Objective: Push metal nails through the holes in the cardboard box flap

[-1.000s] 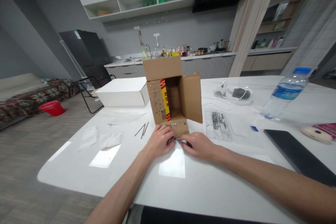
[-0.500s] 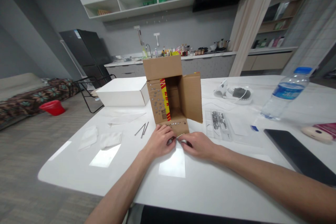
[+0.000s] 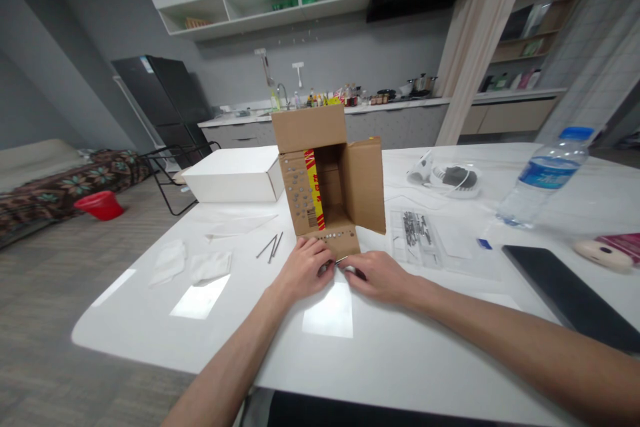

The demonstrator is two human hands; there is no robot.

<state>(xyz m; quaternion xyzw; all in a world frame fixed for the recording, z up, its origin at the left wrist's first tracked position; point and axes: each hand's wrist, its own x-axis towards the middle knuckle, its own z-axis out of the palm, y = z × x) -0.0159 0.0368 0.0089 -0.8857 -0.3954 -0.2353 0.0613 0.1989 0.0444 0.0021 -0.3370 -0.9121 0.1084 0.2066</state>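
White table (image 3: 400, 360) carries all items. Cardboard box (image 3: 327, 180) lies on its side near the centre, flaps open toward the person, small metal heads studding its left face and lower flap. White box (image 3: 233, 177) sits behind and left of it; water bottle (image 3: 543, 177) and clear tray of fasteners (image 3: 417, 233) lie right. Three loose nails (image 3: 271, 247) rest left of the box. Left hand (image 3: 303, 270) and right hand (image 3: 377, 275) meet at the lower flap, fingers curled shut, pinching a thin metal nail (image 3: 341, 259) between them. Judged step: seating the nail at the flap. Next move calls for steady alignment and straight pressure.
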